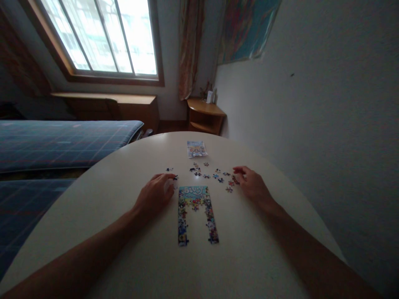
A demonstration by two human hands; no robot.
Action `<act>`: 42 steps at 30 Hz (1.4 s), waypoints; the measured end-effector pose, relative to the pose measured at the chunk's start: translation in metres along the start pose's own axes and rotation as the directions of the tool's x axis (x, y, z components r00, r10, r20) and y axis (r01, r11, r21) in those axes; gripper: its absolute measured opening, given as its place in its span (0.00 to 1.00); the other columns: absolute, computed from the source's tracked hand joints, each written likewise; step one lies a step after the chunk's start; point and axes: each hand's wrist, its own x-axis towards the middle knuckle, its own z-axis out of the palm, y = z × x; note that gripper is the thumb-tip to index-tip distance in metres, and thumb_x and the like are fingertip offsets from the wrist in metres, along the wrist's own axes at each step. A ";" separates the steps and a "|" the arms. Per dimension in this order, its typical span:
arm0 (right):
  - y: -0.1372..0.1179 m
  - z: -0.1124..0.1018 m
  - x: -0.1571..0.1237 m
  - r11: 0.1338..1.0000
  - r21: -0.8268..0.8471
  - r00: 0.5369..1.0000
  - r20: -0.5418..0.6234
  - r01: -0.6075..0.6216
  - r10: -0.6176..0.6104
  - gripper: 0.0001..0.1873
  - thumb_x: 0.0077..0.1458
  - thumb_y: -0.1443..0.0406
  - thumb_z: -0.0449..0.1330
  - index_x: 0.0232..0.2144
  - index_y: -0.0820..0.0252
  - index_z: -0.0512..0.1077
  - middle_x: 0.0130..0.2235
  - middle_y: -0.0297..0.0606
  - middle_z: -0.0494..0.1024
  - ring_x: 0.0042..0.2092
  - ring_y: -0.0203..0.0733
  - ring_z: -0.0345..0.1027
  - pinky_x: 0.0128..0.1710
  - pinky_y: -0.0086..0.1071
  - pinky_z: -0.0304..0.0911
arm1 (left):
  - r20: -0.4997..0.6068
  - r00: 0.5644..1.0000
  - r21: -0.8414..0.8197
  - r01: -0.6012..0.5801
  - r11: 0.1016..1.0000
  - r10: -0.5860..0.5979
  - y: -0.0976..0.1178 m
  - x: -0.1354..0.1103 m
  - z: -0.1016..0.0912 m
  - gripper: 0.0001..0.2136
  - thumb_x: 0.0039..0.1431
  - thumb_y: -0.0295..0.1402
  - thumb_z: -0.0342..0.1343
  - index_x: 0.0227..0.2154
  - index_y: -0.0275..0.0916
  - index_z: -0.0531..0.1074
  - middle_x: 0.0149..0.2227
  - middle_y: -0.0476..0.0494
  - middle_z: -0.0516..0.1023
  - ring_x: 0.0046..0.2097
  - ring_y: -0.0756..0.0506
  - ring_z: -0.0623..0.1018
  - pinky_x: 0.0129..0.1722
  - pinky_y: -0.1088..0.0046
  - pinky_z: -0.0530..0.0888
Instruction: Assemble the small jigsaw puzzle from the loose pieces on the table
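A partly joined jigsaw (195, 209) lies in the middle of the round white table (156, 265), its top band and two side strips assembled. My left hand (156, 193) rests curled at the puzzle's upper left corner, fingers pinched on a small piece. My right hand (251, 182) lies to the right, fingers bent around a loose piece among several scattered pieces (218, 176). More loose pieces (196, 169) lie just beyond the puzzle.
A small picture card (196, 148) lies at the table's far edge. A bed with a blue plaid cover (62, 141) stands to the left. A wooden corner shelf (205, 114) and a window (102, 37) are behind; a white wall runs on the right.
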 end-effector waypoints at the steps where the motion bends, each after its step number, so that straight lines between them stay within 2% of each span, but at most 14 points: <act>1: 0.000 -0.005 0.001 1.000 -0.025 1.000 0.000 -0.017 0.017 0.15 0.57 0.69 0.52 0.43 0.60 0.75 0.42 0.42 0.81 0.40 0.44 0.76 0.44 0.38 0.68 | -0.001 1.000 0.000 -0.009 1.000 0.009 0.000 0.000 0.000 0.16 0.59 0.30 0.50 0.50 0.42 0.71 0.50 0.41 0.77 0.52 0.40 0.75 0.53 0.57 0.73; 6: 0.005 -0.025 0.001 0.978 -0.186 0.990 0.081 -0.095 0.112 0.12 0.56 0.66 0.57 0.39 0.58 0.79 0.38 0.40 0.82 0.38 0.44 0.76 0.39 0.34 0.67 | -0.009 0.998 0.016 -0.056 0.998 0.056 0.001 0.000 0.000 0.13 0.60 0.31 0.49 0.46 0.40 0.72 0.48 0.42 0.78 0.52 0.39 0.74 0.53 0.57 0.72; 12: 0.001 -0.028 -0.002 0.989 -0.132 0.976 0.198 -0.062 0.088 0.08 0.54 0.64 0.61 0.36 0.57 0.79 0.36 0.38 0.83 0.36 0.42 0.76 0.36 0.32 0.65 | -0.008 0.993 0.032 -0.118 0.993 0.118 -0.002 0.001 0.001 0.11 0.62 0.33 0.49 0.42 0.40 0.73 0.43 0.43 0.80 0.48 0.40 0.76 0.49 0.59 0.74; 18: 0.000 -0.033 0.000 0.980 -0.173 0.979 0.161 -0.094 0.123 0.09 0.54 0.64 0.62 0.38 0.57 0.79 0.36 0.40 0.82 0.37 0.42 0.76 0.36 0.32 0.65 | -0.008 0.999 0.058 -0.033 0.998 0.033 -0.003 0.002 -0.002 0.11 0.63 0.34 0.47 0.41 0.41 0.74 0.43 0.42 0.80 0.48 0.39 0.76 0.48 0.58 0.74; 21: 0.003 -0.038 -0.001 0.981 -0.173 0.972 0.198 -0.090 0.124 0.10 0.53 0.61 0.63 0.36 0.58 0.80 0.37 0.41 0.82 0.37 0.43 0.75 0.36 0.32 0.65 | -0.010 1.000 0.064 -0.002 0.998 0.002 -0.003 0.002 -0.003 0.12 0.64 0.35 0.47 0.42 0.42 0.74 0.43 0.42 0.80 0.47 0.39 0.77 0.47 0.59 0.74; 28: 0.001 -0.036 -0.006 0.981 -0.182 0.943 0.310 -0.065 0.120 0.10 0.52 0.61 0.64 0.37 0.60 0.79 0.38 0.44 0.79 0.39 0.44 0.72 0.36 0.32 0.63 | -0.017 1.000 0.077 -0.017 0.997 0.018 -0.003 0.002 0.000 0.11 0.62 0.35 0.49 0.42 0.41 0.74 0.42 0.42 0.80 0.48 0.38 0.76 0.48 0.58 0.73; 33: -0.001 -0.035 -0.007 0.981 -0.189 0.947 0.304 -0.047 0.104 0.09 0.53 0.63 0.63 0.35 0.62 0.78 0.38 0.44 0.78 0.37 0.42 0.71 0.35 0.31 0.62 | -0.012 1.000 0.064 -0.005 0.998 0.006 -0.004 0.002 -0.001 0.11 0.62 0.36 0.48 0.42 0.41 0.74 0.44 0.42 0.79 0.48 0.39 0.76 0.48 0.58 0.73; 42: -0.011 -0.036 -0.007 0.982 -0.189 0.948 0.309 -0.020 0.079 0.06 0.53 0.63 0.62 0.33 0.59 0.76 0.34 0.40 0.80 0.35 0.40 0.72 0.33 0.30 0.60 | -0.003 1.000 0.078 0.000 0.997 0.000 -0.003 0.002 -0.002 0.12 0.63 0.36 0.47 0.42 0.42 0.74 0.44 0.42 0.79 0.48 0.39 0.76 0.48 0.59 0.73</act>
